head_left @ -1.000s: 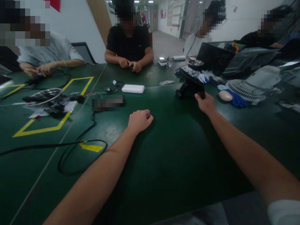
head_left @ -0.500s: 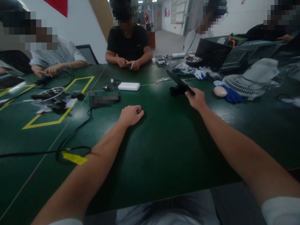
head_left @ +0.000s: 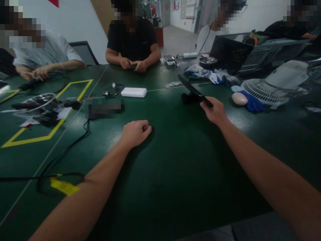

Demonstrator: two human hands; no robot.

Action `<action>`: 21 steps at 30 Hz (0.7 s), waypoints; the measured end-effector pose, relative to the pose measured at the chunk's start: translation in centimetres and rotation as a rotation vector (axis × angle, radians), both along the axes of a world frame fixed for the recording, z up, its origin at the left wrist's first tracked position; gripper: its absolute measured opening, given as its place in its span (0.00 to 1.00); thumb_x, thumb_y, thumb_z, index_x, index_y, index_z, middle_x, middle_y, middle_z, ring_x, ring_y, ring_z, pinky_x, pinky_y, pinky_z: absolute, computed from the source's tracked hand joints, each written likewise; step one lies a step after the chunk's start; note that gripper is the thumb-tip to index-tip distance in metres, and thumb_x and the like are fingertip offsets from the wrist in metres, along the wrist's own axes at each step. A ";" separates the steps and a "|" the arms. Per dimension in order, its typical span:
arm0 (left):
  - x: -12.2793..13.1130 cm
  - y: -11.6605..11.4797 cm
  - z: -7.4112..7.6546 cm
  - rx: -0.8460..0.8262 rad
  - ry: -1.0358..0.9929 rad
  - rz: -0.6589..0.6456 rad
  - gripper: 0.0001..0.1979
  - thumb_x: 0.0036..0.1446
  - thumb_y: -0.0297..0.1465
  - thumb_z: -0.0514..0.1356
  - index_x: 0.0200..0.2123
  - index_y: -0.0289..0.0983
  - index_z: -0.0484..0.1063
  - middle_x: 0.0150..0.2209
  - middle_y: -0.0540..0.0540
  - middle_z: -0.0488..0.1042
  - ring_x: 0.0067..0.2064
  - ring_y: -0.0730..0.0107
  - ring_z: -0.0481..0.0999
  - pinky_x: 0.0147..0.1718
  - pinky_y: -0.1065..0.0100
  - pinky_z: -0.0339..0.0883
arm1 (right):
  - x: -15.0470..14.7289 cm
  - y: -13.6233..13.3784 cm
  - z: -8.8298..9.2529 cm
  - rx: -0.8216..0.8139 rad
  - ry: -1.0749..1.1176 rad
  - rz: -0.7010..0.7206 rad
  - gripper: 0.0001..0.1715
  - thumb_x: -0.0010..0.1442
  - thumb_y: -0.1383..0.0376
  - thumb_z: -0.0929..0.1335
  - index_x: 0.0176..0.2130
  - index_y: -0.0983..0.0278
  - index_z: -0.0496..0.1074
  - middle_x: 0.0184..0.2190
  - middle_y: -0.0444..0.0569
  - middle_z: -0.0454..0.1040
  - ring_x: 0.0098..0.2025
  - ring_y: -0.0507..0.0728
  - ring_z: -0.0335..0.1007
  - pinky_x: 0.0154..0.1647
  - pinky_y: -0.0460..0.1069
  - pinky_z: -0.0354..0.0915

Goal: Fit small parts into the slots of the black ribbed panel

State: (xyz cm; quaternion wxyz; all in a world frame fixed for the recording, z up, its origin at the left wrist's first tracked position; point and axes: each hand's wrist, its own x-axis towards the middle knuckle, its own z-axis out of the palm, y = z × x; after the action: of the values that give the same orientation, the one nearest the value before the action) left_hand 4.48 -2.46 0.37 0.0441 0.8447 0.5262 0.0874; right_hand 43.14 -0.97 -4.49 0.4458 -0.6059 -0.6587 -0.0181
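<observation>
My right hand (head_left: 216,111) grips the black handle of a dark-bladed knife (head_left: 192,87). Its blade slants up and away to the left over the table, just above a small black object (head_left: 188,98) whose kind I cannot make out. My left hand (head_left: 136,133) rests on the green tabletop as a loose fist with the fingers curled in; nothing shows in it. Beyond that hand lie a blurred-out dark device (head_left: 106,109) with a cable and a white, box-shaped power bank (head_left: 133,92).
A pale egg-shaped object (head_left: 239,98), a blue glove (head_left: 254,101) and a white fan (head_left: 269,83) lie at the right. To the left, a metal bowl (head_left: 41,99) sits among clutter by yellow tape (head_left: 30,141). A black cable (head_left: 60,154) passes my left forearm. Several people sit around the table.
The whole view has shifted slightly, with things at the left sliding further left. Both hands keep their poses; the knife remains in my right hand over the black object.
</observation>
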 end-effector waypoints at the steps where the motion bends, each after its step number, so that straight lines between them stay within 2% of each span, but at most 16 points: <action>1: -0.1 -0.2 0.1 -0.020 0.000 -0.008 0.17 0.64 0.41 0.53 0.24 0.41 0.61 0.25 0.48 0.70 0.28 0.64 0.66 0.28 0.64 0.49 | 0.0 -0.2 0.0 -0.003 -0.005 0.009 0.23 0.64 0.53 0.67 0.53 0.58 0.79 0.52 0.54 0.81 0.52 0.66 0.78 0.57 0.64 0.70; 14: 0.3 -0.3 0.4 -0.038 0.032 0.036 0.19 0.63 0.42 0.54 0.22 0.41 0.61 0.24 0.48 0.71 0.29 0.61 0.69 0.28 0.63 0.52 | -0.2 -0.1 -0.1 -0.067 -0.032 0.021 0.24 0.64 0.58 0.68 0.57 0.56 0.78 0.55 0.54 0.78 0.56 0.65 0.75 0.61 0.65 0.68; 21: -0.1 -0.7 0.4 -0.059 0.015 0.046 0.19 0.64 0.42 0.53 0.22 0.41 0.60 0.23 0.48 0.68 0.26 0.64 0.65 0.28 0.63 0.49 | 0.0 -0.2 -0.3 -0.070 -0.037 0.015 0.24 0.63 0.59 0.69 0.58 0.56 0.78 0.55 0.55 0.78 0.55 0.65 0.75 0.61 0.65 0.67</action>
State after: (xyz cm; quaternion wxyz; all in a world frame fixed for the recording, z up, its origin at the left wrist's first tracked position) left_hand 4.42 -3.13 0.78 0.0631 0.8313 0.5483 0.0662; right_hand 43.15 -1.21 -4.77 0.4125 -0.6155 -0.6716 -0.0028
